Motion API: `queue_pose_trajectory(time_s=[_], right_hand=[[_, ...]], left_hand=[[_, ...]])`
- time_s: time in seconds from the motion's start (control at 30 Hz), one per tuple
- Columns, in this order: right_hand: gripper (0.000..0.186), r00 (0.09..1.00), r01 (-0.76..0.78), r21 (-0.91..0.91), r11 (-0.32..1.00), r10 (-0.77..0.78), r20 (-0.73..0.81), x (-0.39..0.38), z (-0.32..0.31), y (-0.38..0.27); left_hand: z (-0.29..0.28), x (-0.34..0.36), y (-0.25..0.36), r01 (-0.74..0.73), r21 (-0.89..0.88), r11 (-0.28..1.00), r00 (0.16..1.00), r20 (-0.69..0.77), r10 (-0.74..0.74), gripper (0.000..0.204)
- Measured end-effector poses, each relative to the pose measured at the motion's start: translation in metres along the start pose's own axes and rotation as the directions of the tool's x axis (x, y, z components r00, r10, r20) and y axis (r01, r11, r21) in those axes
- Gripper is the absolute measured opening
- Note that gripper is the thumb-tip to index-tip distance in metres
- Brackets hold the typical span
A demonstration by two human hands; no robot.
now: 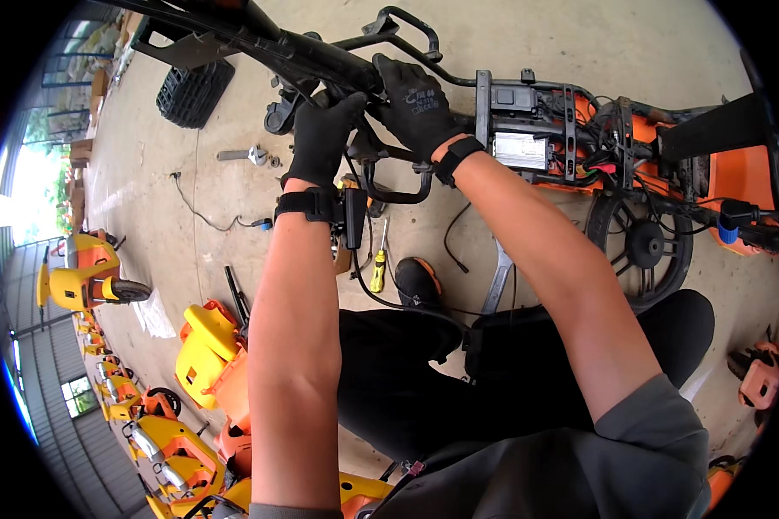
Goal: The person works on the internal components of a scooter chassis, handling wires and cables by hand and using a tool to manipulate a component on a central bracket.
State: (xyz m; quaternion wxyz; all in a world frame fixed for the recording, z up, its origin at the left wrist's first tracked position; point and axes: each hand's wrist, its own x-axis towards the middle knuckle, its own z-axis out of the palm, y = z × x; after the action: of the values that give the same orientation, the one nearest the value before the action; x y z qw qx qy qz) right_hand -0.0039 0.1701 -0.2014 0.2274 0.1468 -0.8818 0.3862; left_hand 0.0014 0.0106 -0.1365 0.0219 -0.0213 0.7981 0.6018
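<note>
A stripped scooter frame [329, 62] with black tubes stretches across the far side. My left hand [322, 137], in a black glove, is closed beside the tube, its thumb toward the right hand; what its fingers hold is hidden. My right hand [414, 108], gloved too, lies with its fingers bent over the same tube. Close to the right wrist, a silver control box [521, 150] sits among wires in the frame's orange-edged bay. A small black box [354, 218] on a cable hangs next to my left wrist.
On the concrete floor lie an adjustable wrench [256, 156], a yellow screwdriver [379, 270], a large spanner [498, 275] and a cable with a blue plug [266, 224]. A black basket [195, 93] stands far left, yellow body panels [206, 350] nearer. A spoked wheel [645, 244] is at right; several yellow scooters [84, 277] line the left.
</note>
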Motion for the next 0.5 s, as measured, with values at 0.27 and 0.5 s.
queue_pose_trajectory(time_s=[0.27,0.5], right_hand=[[0.050,0.996,0.004,-0.094,0.996,-0.012,-0.085,0.004,0.013,-0.005],[0.043,0.992,0.030,-0.251,0.967,-0.060,-0.114,0.010,0.026,-0.003]], left_hand=[[0.003,0.000,0.000,-0.044,0.050,0.998,0.999,0.002,0.044,0.016],[0.003,-0.001,-0.002,-0.052,0.013,0.999,0.999,0.004,0.052,0.017]])
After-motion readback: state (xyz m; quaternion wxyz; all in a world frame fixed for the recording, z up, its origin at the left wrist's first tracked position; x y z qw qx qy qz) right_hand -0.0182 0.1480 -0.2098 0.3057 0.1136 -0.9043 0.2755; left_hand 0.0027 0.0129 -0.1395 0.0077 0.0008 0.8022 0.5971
